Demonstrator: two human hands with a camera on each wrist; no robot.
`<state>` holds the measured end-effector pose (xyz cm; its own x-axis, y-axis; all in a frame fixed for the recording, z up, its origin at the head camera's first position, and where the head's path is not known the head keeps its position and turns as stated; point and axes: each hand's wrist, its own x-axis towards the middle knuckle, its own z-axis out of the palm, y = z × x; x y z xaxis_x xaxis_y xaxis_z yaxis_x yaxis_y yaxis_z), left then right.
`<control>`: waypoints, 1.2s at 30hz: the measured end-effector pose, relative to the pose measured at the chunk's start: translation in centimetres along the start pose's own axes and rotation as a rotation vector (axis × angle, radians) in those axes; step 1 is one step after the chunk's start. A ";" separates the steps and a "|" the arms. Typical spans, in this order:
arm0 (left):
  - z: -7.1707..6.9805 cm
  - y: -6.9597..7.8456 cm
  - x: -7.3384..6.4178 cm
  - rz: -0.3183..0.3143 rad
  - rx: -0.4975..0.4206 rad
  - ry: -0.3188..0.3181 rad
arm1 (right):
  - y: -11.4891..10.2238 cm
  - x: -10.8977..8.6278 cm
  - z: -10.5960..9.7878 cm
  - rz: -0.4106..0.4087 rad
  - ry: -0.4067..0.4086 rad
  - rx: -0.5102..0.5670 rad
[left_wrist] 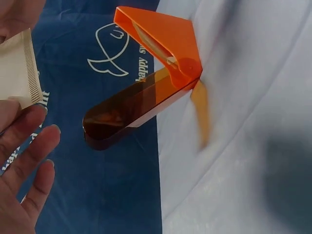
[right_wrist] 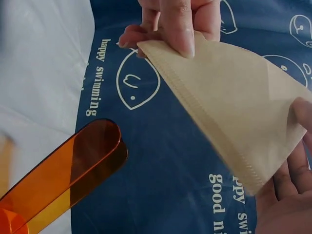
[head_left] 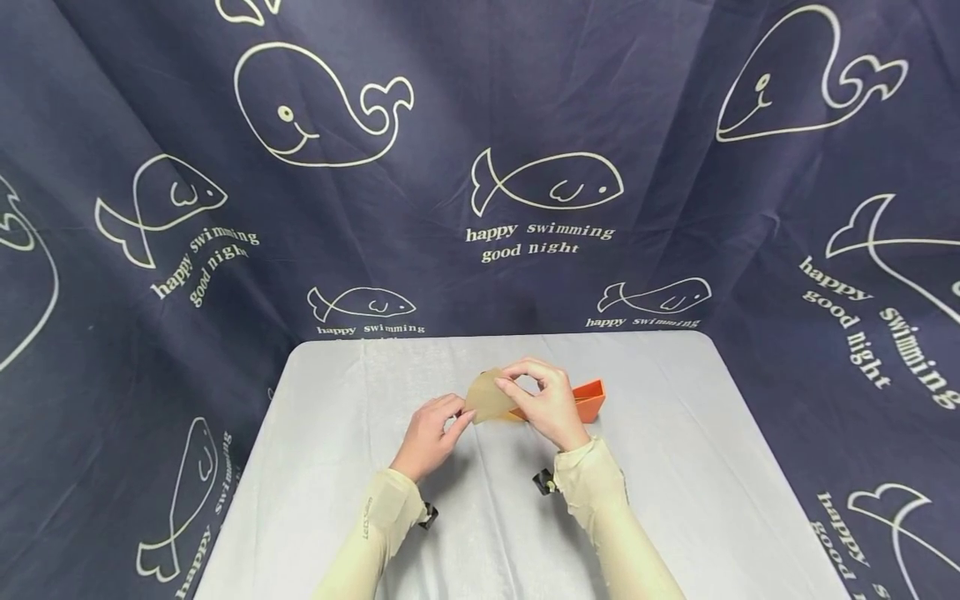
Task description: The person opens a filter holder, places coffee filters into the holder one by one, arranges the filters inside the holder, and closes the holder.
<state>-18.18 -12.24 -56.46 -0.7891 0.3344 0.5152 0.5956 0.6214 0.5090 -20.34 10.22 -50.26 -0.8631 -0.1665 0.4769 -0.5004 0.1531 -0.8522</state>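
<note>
A tan paper coffee filter [head_left: 487,396], cone-shaped with a crimped seam, is held up between both hands above the table. My left hand [head_left: 431,433] pinches one corner of it between thumb and fingers. On the other side my right hand [head_left: 547,404] grips the paper, its thumb on the near face in the right wrist view. Behind the right hand stands an orange filter holder [left_wrist: 170,39], partly hidden in the head view. Its see-through amber lid [left_wrist: 122,112] is swung out, and a pale paper edge [left_wrist: 151,41] shows inside the holder.
The table [head_left: 322,417] is covered with a light grey cloth. Dark blue curtains [head_left: 450,100] with white whales, fish and lettering rise behind it and at both sides. A blurred amber streak [left_wrist: 202,114] lies under the holder; cannot tell what it is.
</note>
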 end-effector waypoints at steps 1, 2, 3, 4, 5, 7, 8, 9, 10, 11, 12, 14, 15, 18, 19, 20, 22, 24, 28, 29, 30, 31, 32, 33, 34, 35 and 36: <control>-0.1 0.0 0.0 0.007 0.015 -0.002 | 0.0 0.0 -0.1 0.002 -0.004 -0.002; -0.1 -0.1 0.1 0.015 0.030 -0.005 | 0.0 0.0 -0.1 0.004 -0.010 -0.003; -0.2 -0.1 0.1 0.021 0.044 -0.007 | -0.1 0.1 -0.1 0.002 -0.018 -0.004; -0.3 -0.2 0.1 0.028 0.060 -0.009 | -0.1 0.1 -0.2 -0.002 -0.026 -0.005; -0.3 -0.2 0.2 0.032 0.075 -0.013 | -0.1 0.1 -0.3 -0.006 -0.035 -0.004; -0.5 -0.3 0.2 0.038 0.100 -0.021 | -0.1 0.2 -0.4 -0.009 -0.053 -0.005; -0.5 -0.4 0.2 0.040 0.111 -0.025 | 0.0 0.2 -0.4 -0.010 -0.063 -0.004; -0.6 -0.4 0.2 0.040 0.117 -0.029 | 0.1 0.1 -0.4 -0.010 -0.069 -0.006; -0.6 -0.4 0.2 0.040 0.124 -0.034 | 0.2 0.1 -0.4 -0.007 -0.072 -0.010; -0.6 -0.4 0.3 0.040 0.131 -0.040 | 0.2 0.0 -0.4 -0.004 -0.075 -0.013; -0.7 -0.4 0.3 0.041 0.134 -0.044 | 0.3 0.0 -0.4 -0.002 -0.075 -0.016; -0.6 -0.2 0.5 0.051 0.131 -0.041 | 0.5 -0.1 -0.3 0.000 -0.068 -0.022; -0.6 -0.1 0.7 0.058 0.128 -0.034 | 0.5 -0.1 -0.3 0.002 -0.062 -0.026; -0.5 0.4 1.4 0.075 0.101 -0.005 | 0.6 -0.2 -0.2 0.003 -0.047 -0.022; -0.5 0.6 1.7 0.078 0.089 0.006 | 0.6 -0.2 -0.2 0.006 -0.043 -0.022; -0.5 0.7 1.9 0.077 0.078 0.014 | 0.6 -0.2 -0.2 0.010 -0.037 -0.024; -0.5 1.0 2.4 0.072 0.063 0.020 | 0.5 -0.1 -0.4 0.019 -0.024 -0.023; -0.5 1.2 2.9 0.065 0.059 0.020 | 0.4 -0.1 -1.0 0.026 0.008 -0.036; -0.1 1.6 4.3 0.066 0.076 -0.002 | 1.1 0.0 -3.4 0.001 0.157 -0.016; 0.1 1.7 4.7 0.069 0.081 -0.009 | 1.4 0.0 -4.2 0.000 0.210 -0.001; 0.4 1.7 5.1 0.071 0.087 -0.019 | 1.9 -0.1 -5.1 0.001 0.266 0.020; 0.7 1.8 5.6 0.075 0.095 -0.027 | 2.4 -0.2 -6.1 0.009 0.319 0.040; 1.1 1.8 6.0 0.079 0.100 -0.035 | 3.0 -0.4 -7.0 0.029 0.367 0.055; 1.5 1.9 6.4 0.082 0.110 -0.042 | 3.6 -0.6 -7.8 0.054 0.415 0.070; 1.9 2.0 6.8 0.084 0.116 -0.050 | 4.2 -0.8 -8.5 0.087 0.450 0.082; 2.4 2.1 7.2 0.084 0.126 -0.057 | 4.9 -1.1 -9.1 0.121 0.475 0.084; 2.9 2.3 7.5 0.086 0.135 -0.066 | 5.7 -1.5 -9.6 0.162 0.493 0.080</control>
<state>-23.21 -6.27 -53.43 -0.7466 0.4340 0.5041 0.6398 0.6760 0.3655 -22.59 20.64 -53.73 -0.8683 0.3345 0.3662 -0.3679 0.0606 -0.9279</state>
